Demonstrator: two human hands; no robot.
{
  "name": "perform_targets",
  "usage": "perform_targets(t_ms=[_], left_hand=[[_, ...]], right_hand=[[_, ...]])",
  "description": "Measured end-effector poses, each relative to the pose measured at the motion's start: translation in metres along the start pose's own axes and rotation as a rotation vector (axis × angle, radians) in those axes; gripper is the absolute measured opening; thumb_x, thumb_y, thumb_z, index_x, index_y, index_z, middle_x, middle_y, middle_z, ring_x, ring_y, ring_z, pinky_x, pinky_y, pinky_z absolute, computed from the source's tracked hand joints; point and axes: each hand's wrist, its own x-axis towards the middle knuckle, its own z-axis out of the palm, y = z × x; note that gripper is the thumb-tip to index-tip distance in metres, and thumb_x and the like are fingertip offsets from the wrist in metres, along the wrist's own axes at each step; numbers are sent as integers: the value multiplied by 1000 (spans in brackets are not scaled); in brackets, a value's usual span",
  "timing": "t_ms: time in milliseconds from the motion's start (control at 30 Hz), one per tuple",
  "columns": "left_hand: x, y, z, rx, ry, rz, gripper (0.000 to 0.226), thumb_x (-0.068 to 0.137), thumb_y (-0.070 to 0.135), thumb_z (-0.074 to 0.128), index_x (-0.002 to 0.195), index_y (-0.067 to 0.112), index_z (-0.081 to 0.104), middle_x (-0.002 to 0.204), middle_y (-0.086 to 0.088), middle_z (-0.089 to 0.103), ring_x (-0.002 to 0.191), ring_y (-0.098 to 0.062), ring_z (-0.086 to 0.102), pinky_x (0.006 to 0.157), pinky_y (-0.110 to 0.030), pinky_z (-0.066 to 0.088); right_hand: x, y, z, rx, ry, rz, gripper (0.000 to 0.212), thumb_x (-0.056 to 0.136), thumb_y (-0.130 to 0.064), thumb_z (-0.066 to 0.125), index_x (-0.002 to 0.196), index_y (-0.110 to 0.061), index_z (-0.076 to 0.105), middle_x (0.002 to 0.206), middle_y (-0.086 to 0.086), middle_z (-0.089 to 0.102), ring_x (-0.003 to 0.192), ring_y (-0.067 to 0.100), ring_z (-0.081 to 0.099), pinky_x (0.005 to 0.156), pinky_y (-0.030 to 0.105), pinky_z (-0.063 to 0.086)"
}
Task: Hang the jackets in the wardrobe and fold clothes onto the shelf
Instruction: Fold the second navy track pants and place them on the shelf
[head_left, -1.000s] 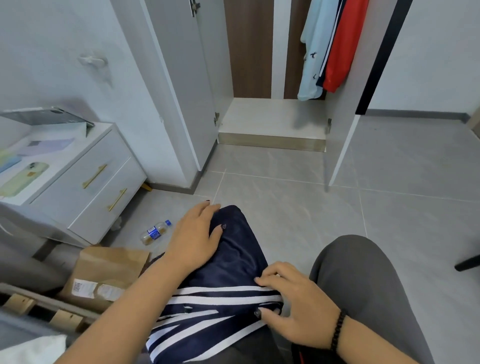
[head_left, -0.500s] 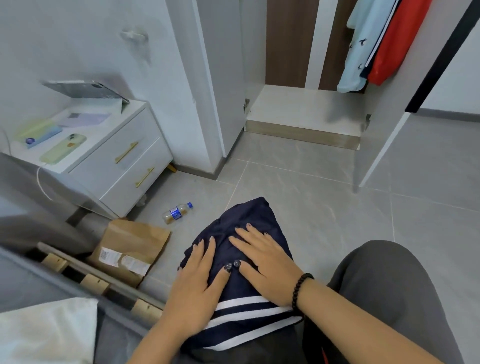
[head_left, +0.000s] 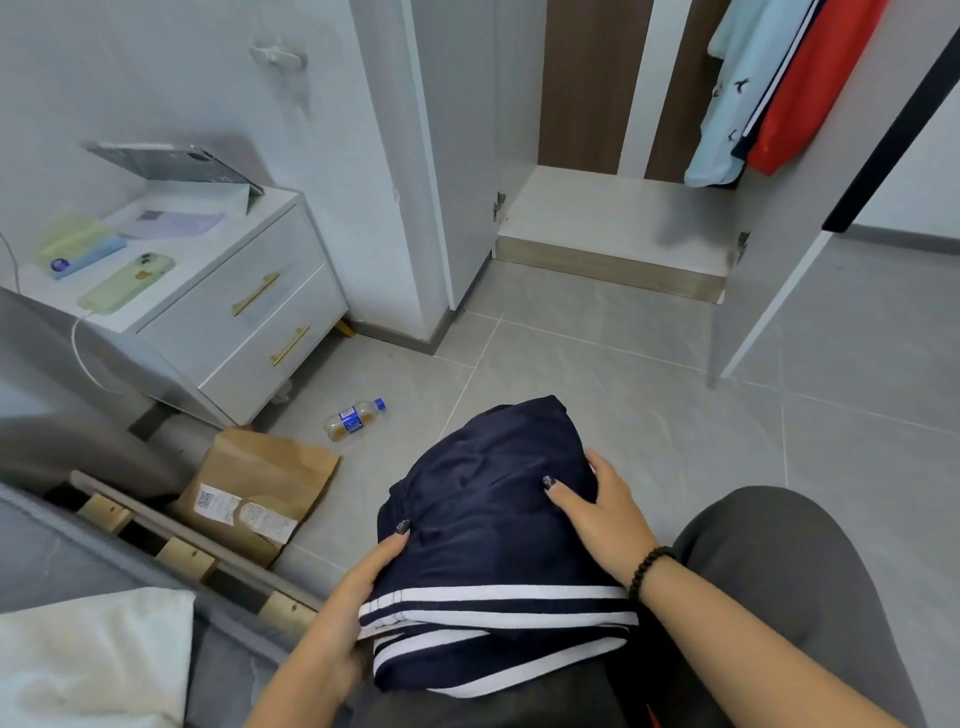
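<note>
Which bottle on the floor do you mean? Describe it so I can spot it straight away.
Start at the white two-drawer bedside cabinet with brass handles. On the grey tiled floor before it, just beyond the brown paper bag, lies the small clear plastic bottle on its side. Only it has a blue cap and label.

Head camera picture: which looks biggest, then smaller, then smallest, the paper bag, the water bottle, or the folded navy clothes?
1. Folded navy clothes, though they're nearest the camera, which makes them look bigger.
2. Paper bag.
3. Water bottle, clearly smallest.
</note>
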Motion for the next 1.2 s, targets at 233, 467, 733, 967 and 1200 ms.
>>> perform_targets(t_ms=[233,467,733,967,1200], left_hand=[[-2,21,17,-82,72,231,49,68,26,76,114,10,69,114,-22,69,100,-40,68,78,-44,57],[-1,56,43,67,-113,244,70,54,10,86,120,12,62,113,-26,67,90,-41,70,67,-45,59],[40,83,95,127,-114,241,58,57,8,82,113,7,65,107,-26,70,83,-38,72,63,-40,59],[110,122,148,190,-111,227,53,66,8,75,116,17,65,107,-20,71,84,-34,72,61,-37,58],[153,182,218,220,-155,209,63,66,9,72,125,28,60,115,-11,71,99,-32,70,69,-35,59]], right_hand=[[-1,7,-36,509,-253,323,43,72,-27,78,109,-7,68,104,12,73,94,28,70,79,36,55],[3,3,-54,593,-354,198,60,69,-6,78,124,-15,57,115,10,69,105,30,66,88,44,54],[32,-5,-106,596,-267,79,63,67,2,75,122,-20,56,112,5,71,101,25,68,73,35,58],[93,-7,-147,585,-208,107,63,72,3,73,124,-26,54,115,-2,70,104,19,67,74,29,57],[157,-57,-194,586,-198,186,65,67,-8,78,123,-29,55,113,-4,70,102,17,68,74,26,56]])
